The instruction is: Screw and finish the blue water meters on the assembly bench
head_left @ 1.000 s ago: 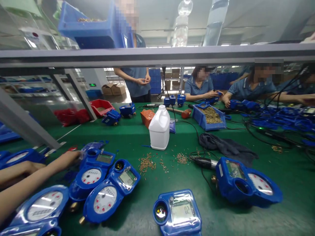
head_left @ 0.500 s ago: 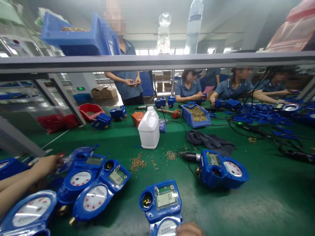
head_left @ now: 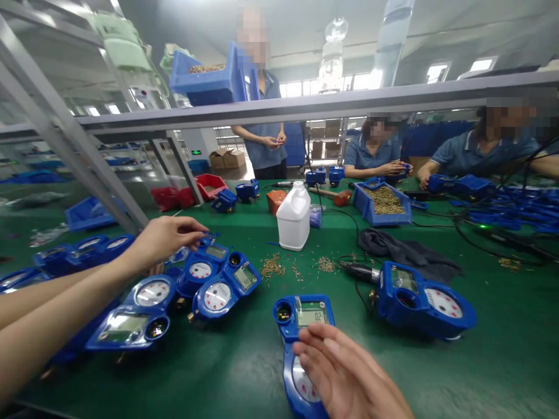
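Over a blue water meter [head_left: 288,349] at the bottom centre is my right hand [head_left: 340,372], open, fingers stretched out and held close together. It covers part of the meter's dial and the lower edge of its display, which reads 0.2. Whether the fingertips touch the meter I cannot tell. My left hand is out of view. Right of my hand lies another blue water meter [head_left: 423,302] on its side, near a black electric screwdriver [head_left: 360,272]. Several more water meters [head_left: 217,297] are grouped to the left.
A co-worker's hand [head_left: 174,238] and forearms reach in from the left over the meters. Loose screws [head_left: 273,266], a white jug [head_left: 294,218], a dark cloth [head_left: 406,256] and a blue bin of brass parts [head_left: 382,203] occupy the green table. A shelf [head_left: 305,106] crosses above.
The view has swung left. My right hand has come further into view, over the meter's dial and display edge. The co-worker's hand has shifted onto the grouped meters.
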`<state>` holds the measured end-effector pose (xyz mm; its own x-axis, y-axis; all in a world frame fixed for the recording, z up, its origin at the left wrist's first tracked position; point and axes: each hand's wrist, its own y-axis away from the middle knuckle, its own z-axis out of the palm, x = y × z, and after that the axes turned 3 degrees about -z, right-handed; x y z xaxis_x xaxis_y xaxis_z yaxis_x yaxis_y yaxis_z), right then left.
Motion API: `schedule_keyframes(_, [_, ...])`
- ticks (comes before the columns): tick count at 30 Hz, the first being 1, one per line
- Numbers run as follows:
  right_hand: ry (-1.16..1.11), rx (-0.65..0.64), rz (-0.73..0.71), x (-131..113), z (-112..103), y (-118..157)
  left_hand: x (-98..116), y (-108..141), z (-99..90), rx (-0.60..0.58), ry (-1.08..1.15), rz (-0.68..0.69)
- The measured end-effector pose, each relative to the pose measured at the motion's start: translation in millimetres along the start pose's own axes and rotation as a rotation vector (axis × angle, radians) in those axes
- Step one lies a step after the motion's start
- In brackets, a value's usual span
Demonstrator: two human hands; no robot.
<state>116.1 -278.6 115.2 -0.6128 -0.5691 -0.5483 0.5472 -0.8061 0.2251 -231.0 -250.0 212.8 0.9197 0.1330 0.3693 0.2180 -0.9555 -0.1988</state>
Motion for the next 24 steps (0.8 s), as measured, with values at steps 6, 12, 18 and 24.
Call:
schedule_keyframes(6, [-0.305, -0.061, 0.163, 17, 14, 7, 117, 80, 53.2, -0.214, 0.206, 0.557])
schedule_keyframes(12, [-0.481, -0.018, 0.021, 17, -8, 25, 176, 121, 105.9, -0.366, 0.139, 0.812])
schedule_keyframes(18, [-0.491, 0.049, -0.071, 3, -35, 44, 203, 129, 130.8, -0.438, 0.087, 0.883])
schedule_keyframes(24, [-0.503, 0.070, -0.132, -1, -50, 55, 218, 136, 147.3, -0.470, 0.115, 0.838])
